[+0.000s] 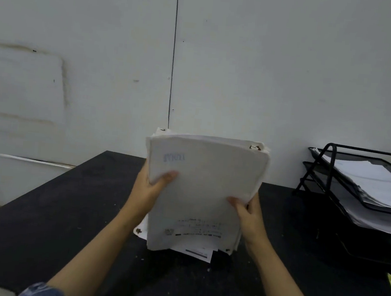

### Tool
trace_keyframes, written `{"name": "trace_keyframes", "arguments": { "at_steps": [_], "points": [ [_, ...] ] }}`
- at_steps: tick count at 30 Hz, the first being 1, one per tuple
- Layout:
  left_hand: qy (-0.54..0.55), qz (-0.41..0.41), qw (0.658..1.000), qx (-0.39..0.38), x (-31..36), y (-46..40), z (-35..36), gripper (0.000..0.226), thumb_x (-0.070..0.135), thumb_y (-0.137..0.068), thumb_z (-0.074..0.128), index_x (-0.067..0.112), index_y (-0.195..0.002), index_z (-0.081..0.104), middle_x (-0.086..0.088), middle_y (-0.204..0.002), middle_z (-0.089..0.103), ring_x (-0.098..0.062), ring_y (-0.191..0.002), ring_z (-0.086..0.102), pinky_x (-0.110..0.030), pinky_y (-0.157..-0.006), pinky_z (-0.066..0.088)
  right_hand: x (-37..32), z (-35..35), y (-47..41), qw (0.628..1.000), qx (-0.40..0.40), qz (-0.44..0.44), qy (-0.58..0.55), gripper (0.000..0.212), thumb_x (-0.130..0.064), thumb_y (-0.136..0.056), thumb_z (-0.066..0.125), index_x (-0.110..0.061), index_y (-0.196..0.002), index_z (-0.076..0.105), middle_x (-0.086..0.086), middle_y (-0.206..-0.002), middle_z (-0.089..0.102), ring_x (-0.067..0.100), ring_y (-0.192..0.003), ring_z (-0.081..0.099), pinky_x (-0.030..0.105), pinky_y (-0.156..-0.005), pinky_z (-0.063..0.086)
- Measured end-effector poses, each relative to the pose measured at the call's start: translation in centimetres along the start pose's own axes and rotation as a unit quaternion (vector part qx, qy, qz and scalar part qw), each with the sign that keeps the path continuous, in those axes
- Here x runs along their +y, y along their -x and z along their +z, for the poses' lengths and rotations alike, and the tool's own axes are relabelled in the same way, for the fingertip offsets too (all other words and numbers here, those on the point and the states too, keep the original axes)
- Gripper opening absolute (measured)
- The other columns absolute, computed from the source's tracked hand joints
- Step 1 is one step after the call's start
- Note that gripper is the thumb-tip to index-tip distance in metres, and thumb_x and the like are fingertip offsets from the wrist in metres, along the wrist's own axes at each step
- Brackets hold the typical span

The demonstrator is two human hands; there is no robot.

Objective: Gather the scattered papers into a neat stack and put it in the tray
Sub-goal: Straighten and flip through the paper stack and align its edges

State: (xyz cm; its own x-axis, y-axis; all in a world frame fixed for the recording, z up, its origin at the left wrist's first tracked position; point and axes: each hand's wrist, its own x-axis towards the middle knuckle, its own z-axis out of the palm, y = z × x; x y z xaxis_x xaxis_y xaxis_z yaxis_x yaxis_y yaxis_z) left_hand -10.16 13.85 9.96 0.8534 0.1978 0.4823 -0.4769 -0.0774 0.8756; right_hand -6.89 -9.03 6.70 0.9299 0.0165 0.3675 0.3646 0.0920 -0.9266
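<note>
Fingers (169,175) of the left hand (149,187) and the right hand (249,212) clamp the paper stack (205,184) at its side edges, upright above the black desk (64,207). The wire tray (330,175), already holding papers, stands well right.

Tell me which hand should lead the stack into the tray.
Right, probably. The right hand grips the paper stack on the edge facing the tray, which stands at the table's right. The left hand holds the far edge and can steady.
</note>
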Motion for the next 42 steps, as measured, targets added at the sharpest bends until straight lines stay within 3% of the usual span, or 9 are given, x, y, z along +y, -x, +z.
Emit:
{"name": "trace_keyframes", "arguments": {
  "at_steps": [5, 8, 14, 20, 24, 29, 34, 38, 42],
  "points": [
    [-0.112, 0.064, 0.988, 0.09, 1.8, -0.3, 1.9, 0.026, 0.018, -0.09, 0.063, 0.021, -0.115, 0.057, 0.017, -0.097, 0.06, 0.005, -0.089, 0.061, -0.01, -0.061, 0.051, -2.6, 2.2, -0.4, 0.982, 0.069, -0.116, 0.135, 0.042, -0.016, -0.094, 0.057, -0.015, -0.132, 0.039, 0.002, -0.114, 0.058, 0.011, -0.099, 0.06, 0.028, -0.083, 0.057],
    [-0.126, 0.145, 0.973, 0.124, 5.2, -1.2, 3.8, 0.038, 0.004, -0.091, 0.057, 0.029, -0.117, 0.046, 0.012, -0.095, 0.056, 0.009, -0.082, 0.057, -0.014, -0.062, 0.053, -5.6, 3.5, -0.5, 0.959, 0.098, -0.223, 0.142, 0.03, -0.02, -0.097, 0.053, -0.029, -0.117, 0.033, 0.003, -0.112, 0.054, 0.007, -0.096, 0.06, 0.017, -0.076, 0.057],
    [-0.101, 0.192, 0.969, 0.116, 7.1, -0.9, 7.0, 0.044, 0.002, -0.094, 0.05, 0.014, -0.134, 0.038, -0.005, -0.122, 0.053, -0.013, -0.111, 0.055, -0.028, -0.091, 0.054, -7.6, 4.9, -0.1, 0.904, 0.164, -0.334, 0.209, 0.031, -0.008, -0.096, 0.049, -0.026, -0.116, 0.034, 0.005, -0.11, 0.052, 0.012, -0.095, 0.056, 0.015, -0.073, 0.053],
    [-0.097, 0.11, 0.985, 0.093, 2.6, -0.1, 5.5, 0.042, 0.024, -0.092, 0.062, 0.028, -0.126, 0.038, 0.024, -0.107, 0.054, 0.009, -0.097, 0.059, -0.006, -0.071, 0.049, -4.3, 3.8, 0.6, 0.94, 0.126, -0.241, 0.204, 0.038, -0.014, -0.093, 0.054, -0.027, -0.123, 0.034, 0.002, -0.113, 0.053, 0.016, -0.097, 0.059, 0.033, -0.072, 0.059],
    [-0.057, 0.035, 0.996, 0.066, 1.1, -0.8, 3.1, 0.062, 0.047, -0.083, 0.065, 0.021, -0.132, 0.038, 0.014, -0.108, 0.06, 0.0, -0.091, 0.066, -0.02, -0.065, 0.057, -3.1, 1.5, 0.0, 0.975, 0.118, -0.158, 0.106, 0.05, -0.041, -0.085, 0.058, -0.035, -0.126, 0.031, -0.003, -0.112, 0.054, 0.01, -0.092, 0.062, 0.018, -0.06, 0.055],
    [0.026, -0.063, 0.998, -0.017, -0.7, -1.0, 2.8, 0.056, 0.048, -0.082, 0.058, 0.017, -0.128, 0.052, -0.005, -0.117, 0.066, -0.022, -0.104, 0.067, -0.046, -0.084, 0.057, -0.4, -0.5, -0.2, 0.995, 0.074, -0.067, 0.016, 0.024, -0.04, -0.084, 0.051, -0.044, -0.107, 0.044, -0.007, -0.103, 0.058, 0.009, -0.085, 0.064, 0.028, -0.067, 0.055],
    [0.059, -0.008, 0.998, 0.025, -0.2, -1.5, 3.3, 0.047, 0.048, -0.086, 0.053, 0.012, -0.117, 0.06, -0.011, -0.105, 0.07, -0.029, -0.093, 0.069, -0.036, -0.07, 0.059, -0.4, -1.8, -1.4, 0.993, 0.105, -0.057, -0.019, 0.035, -0.036, -0.082, 0.046, -0.016, -0.11, 0.043, 0.006, -0.102, 0.054, 0.016, -0.083, 0.057, 0.036, -0.066, 0.046],
    [0.027, 0.07, 0.997, 0.024, 1.8, -2.9, 3.8, 0.047, 0.032, -0.085, 0.057, 0.004, -0.123, 0.054, -0.007, -0.102, 0.065, -0.018, -0.088, 0.066, -0.022, -0.065, 0.054, -0.9, -1.4, -2.2, 0.997, 0.059, -0.054, 0.016, 0.031, -0.022, -0.086, 0.05, -0.052, -0.094, 0.051, -0.008, -0.096, 0.059, 0.006, -0.08, 0.061, 0.022, -0.058, 0.055],
    [0.004, 0.098, 0.993, 0.064, 3.0, -4.0, 4.1, 0.034, 0.008, -0.088, 0.06, 0.027, -0.116, 0.055, 0.005, -0.099, 0.062, -0.008, -0.086, 0.064, -0.016, -0.063, 0.053, -1.5, -1.0, -2.7, 0.991, 0.088, -0.087, 0.056, 0.036, -0.008, -0.09, 0.054, -0.043, -0.096, 0.046, -0.007, -0.095, 0.057, 0.003, -0.077, 0.061, 0.013, -0.053, 0.05]
  ]
}}
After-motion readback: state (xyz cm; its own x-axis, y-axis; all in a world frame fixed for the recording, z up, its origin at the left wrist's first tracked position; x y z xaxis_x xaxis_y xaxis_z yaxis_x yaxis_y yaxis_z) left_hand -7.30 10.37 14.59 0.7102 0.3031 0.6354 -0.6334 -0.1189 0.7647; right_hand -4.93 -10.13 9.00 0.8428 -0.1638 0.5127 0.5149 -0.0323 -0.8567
